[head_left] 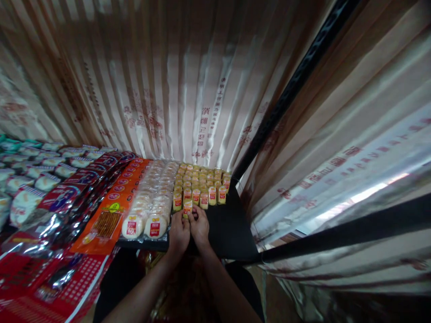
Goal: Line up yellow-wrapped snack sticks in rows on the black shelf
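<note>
Both the left hand and right hand pinch one pack before the rows (shelf edge close by); a nudge could topple those, a slack grip drop it.

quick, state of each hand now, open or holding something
Left hand: closed, holding a small yellow packet.
Right hand: closed, holding the same packet's other side.
</note>
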The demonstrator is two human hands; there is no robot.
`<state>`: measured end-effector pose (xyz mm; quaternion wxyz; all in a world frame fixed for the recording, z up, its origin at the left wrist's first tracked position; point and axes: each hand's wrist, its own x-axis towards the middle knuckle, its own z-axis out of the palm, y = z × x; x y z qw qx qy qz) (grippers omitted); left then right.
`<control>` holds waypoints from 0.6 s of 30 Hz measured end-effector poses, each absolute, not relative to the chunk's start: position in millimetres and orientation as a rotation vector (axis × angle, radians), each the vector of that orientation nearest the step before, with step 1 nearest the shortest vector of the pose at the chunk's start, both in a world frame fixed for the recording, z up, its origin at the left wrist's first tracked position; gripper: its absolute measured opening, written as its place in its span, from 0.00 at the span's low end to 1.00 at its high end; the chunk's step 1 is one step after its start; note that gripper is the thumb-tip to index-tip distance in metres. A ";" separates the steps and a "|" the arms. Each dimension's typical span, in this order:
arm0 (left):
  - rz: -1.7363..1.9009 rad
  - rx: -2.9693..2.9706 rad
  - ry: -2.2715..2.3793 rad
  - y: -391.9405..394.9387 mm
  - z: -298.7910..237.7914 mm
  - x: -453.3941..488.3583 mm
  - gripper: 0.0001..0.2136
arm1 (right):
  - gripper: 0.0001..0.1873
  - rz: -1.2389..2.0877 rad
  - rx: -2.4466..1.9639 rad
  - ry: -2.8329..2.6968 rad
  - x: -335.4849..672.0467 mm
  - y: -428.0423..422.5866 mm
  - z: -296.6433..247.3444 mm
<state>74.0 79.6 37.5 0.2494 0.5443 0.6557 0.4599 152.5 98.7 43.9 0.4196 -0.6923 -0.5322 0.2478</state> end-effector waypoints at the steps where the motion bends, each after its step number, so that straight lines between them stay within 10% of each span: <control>1: 1.258 1.495 1.782 81.4 37.7 74.4 0.16 | 0.18 0.626 -1.744 -1.331 151.9 101.3 44.0; 18: 1.204 1.540 1.803 83.9 42.4 77.1 0.15 | 0.20 0.704 -1.527 -1.243 148.5 108.7 33.9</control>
